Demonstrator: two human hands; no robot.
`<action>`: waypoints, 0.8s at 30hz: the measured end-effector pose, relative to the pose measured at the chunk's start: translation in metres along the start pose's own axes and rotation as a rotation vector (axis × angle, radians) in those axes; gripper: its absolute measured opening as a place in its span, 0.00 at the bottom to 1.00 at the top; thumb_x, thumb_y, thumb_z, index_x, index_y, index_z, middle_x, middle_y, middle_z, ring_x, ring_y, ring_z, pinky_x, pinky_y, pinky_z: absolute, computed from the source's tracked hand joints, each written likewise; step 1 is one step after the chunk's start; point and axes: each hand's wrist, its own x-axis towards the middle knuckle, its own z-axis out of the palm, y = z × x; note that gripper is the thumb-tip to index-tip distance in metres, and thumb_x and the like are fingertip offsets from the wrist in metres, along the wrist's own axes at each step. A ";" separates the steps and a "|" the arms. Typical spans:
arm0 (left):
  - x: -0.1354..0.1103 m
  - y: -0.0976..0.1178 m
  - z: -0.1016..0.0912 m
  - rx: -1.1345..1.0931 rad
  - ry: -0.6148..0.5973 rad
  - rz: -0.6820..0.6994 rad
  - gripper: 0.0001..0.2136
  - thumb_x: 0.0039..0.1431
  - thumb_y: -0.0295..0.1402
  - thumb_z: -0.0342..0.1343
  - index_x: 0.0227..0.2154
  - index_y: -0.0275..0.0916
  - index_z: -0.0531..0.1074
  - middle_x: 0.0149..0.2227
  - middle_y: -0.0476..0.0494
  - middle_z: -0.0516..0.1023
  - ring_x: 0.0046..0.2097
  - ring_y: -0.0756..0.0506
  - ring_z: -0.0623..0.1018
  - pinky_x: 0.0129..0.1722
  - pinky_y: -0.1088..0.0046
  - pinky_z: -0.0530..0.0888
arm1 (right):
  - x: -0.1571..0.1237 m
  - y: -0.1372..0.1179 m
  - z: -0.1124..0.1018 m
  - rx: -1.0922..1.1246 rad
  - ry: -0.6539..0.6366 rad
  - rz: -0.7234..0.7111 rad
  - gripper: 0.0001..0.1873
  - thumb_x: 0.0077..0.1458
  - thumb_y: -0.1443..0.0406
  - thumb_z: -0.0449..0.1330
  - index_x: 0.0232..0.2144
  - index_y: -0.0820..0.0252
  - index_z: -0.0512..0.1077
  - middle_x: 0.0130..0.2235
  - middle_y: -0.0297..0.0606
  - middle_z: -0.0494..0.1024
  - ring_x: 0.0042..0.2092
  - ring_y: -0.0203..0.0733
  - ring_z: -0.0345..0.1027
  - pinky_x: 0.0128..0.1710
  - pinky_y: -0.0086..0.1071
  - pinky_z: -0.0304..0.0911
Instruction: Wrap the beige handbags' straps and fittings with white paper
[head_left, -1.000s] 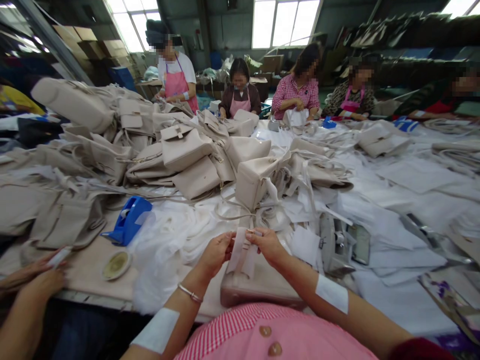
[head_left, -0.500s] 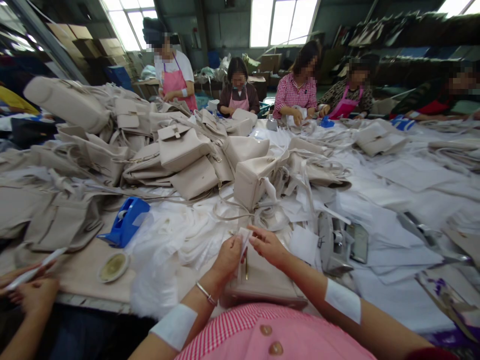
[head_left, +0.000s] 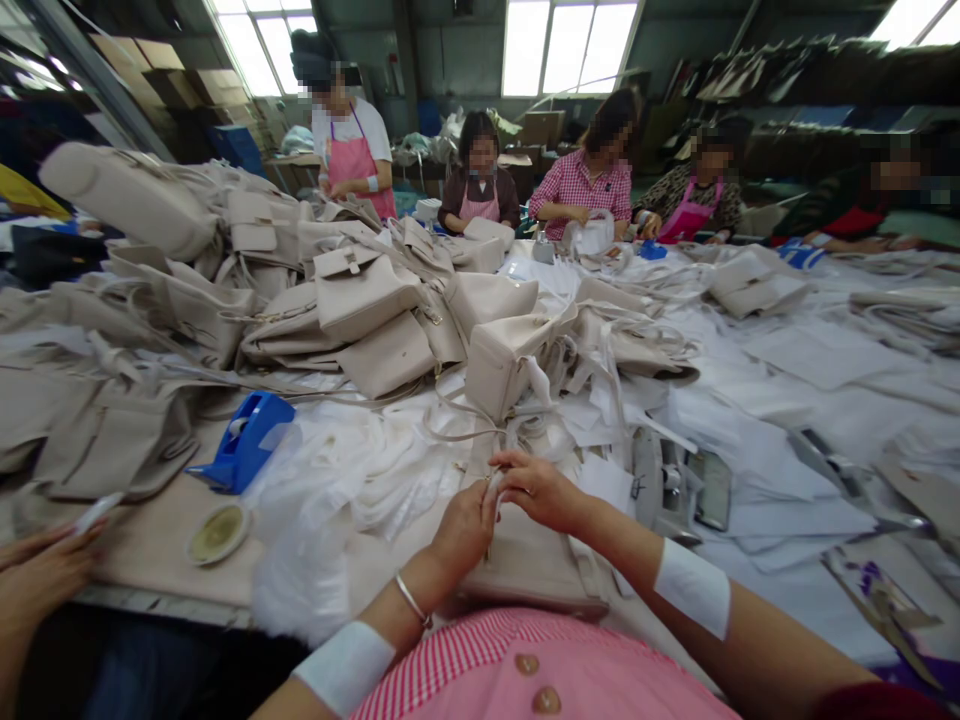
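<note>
Head view: a pale strip [head_left: 492, 494] is pinched by the fingers of the left hand [head_left: 457, 530]; the fingers of the right hand [head_left: 553, 492] are curled against it, their grip unresolved. The beige bag [head_left: 536, 555] is laid just below the fingers, presumably leaving both hands free. On the grey tape dispenser [head_left: 648, 510], right of the fingers, a dark mark could not be read.

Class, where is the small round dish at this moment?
In the head view, the round dish lies at left near the table's front edge, just in front of the blue tape dispenser, with crumpled white plastic to its right.
</note>
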 end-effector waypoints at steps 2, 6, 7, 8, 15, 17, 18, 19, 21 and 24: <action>-0.004 0.002 -0.001 0.045 -0.027 0.053 0.17 0.68 0.37 0.37 0.29 0.39 0.68 0.26 0.45 0.73 0.30 0.47 0.72 0.35 0.69 0.67 | -0.001 0.002 0.003 0.082 -0.001 0.117 0.05 0.50 0.71 0.62 0.29 0.58 0.78 0.42 0.41 0.76 0.42 0.41 0.71 0.47 0.36 0.65; -0.013 0.006 -0.005 -0.004 -0.125 0.114 0.16 0.68 0.36 0.38 0.34 0.39 0.70 0.32 0.43 0.75 0.34 0.46 0.74 0.37 0.70 0.68 | -0.005 0.007 0.008 0.374 0.017 0.378 0.16 0.43 0.72 0.64 0.38 0.58 0.77 0.29 0.31 0.75 0.31 0.36 0.69 0.33 0.29 0.65; -0.014 0.006 -0.005 0.006 -0.136 0.115 0.14 0.67 0.37 0.40 0.35 0.39 0.70 0.34 0.43 0.76 0.35 0.46 0.74 0.37 0.70 0.69 | -0.006 0.008 0.009 0.411 0.034 0.416 0.16 0.42 0.72 0.64 0.37 0.58 0.77 0.28 0.30 0.74 0.29 0.35 0.67 0.31 0.28 0.63; -0.015 0.006 -0.005 0.035 -0.132 0.111 0.13 0.66 0.38 0.42 0.37 0.39 0.70 0.35 0.42 0.76 0.36 0.45 0.74 0.37 0.70 0.69 | -0.007 0.009 0.010 0.425 0.052 0.444 0.14 0.41 0.71 0.65 0.35 0.59 0.77 0.26 0.29 0.74 0.28 0.34 0.66 0.30 0.27 0.62; -0.015 0.008 0.009 0.096 -0.079 0.043 0.15 0.66 0.39 0.43 0.29 0.39 0.70 0.27 0.45 0.75 0.31 0.46 0.74 0.32 0.72 0.67 | -0.015 0.008 0.027 0.572 0.220 0.548 0.02 0.43 0.67 0.63 0.24 0.61 0.75 0.21 0.30 0.72 0.24 0.34 0.64 0.25 0.27 0.59; -0.012 0.011 0.011 0.097 -0.097 0.052 0.16 0.66 0.39 0.43 0.27 0.39 0.70 0.26 0.45 0.75 0.29 0.47 0.74 0.30 0.73 0.67 | -0.020 0.003 0.030 0.540 0.252 0.535 0.04 0.47 0.66 0.61 0.24 0.60 0.74 0.21 0.31 0.72 0.24 0.34 0.65 0.26 0.28 0.60; -0.011 0.012 0.012 0.109 -0.092 0.059 0.16 0.66 0.39 0.43 0.27 0.39 0.70 0.25 0.46 0.75 0.29 0.47 0.74 0.30 0.73 0.67 | -0.024 0.000 0.029 0.471 0.266 0.514 0.05 0.49 0.66 0.60 0.24 0.60 0.75 0.22 0.31 0.73 0.26 0.35 0.66 0.28 0.28 0.61; -0.010 0.011 0.012 0.122 -0.086 0.064 0.17 0.66 0.40 0.43 0.26 0.40 0.70 0.25 0.46 0.75 0.29 0.47 0.73 0.30 0.73 0.66 | -0.030 -0.001 0.025 0.374 0.292 0.490 0.06 0.51 0.65 0.59 0.25 0.60 0.75 0.24 0.33 0.74 0.28 0.36 0.67 0.30 0.29 0.61; -0.006 0.008 0.012 0.142 -0.075 0.050 0.17 0.65 0.42 0.44 0.25 0.40 0.70 0.24 0.47 0.75 0.28 0.47 0.73 0.30 0.73 0.67 | -0.049 0.003 0.006 0.155 0.399 0.459 0.08 0.54 0.64 0.57 0.30 0.58 0.76 0.30 0.36 0.77 0.33 0.38 0.68 0.36 0.31 0.62; 0.000 -0.001 0.010 0.152 -0.071 -0.028 0.18 0.64 0.45 0.44 0.25 0.41 0.69 0.22 0.49 0.74 0.27 0.47 0.74 0.29 0.73 0.67 | -0.100 0.023 -0.042 -0.100 0.730 0.572 0.12 0.55 0.63 0.56 0.40 0.59 0.76 0.40 0.41 0.77 0.41 0.42 0.68 0.42 0.34 0.62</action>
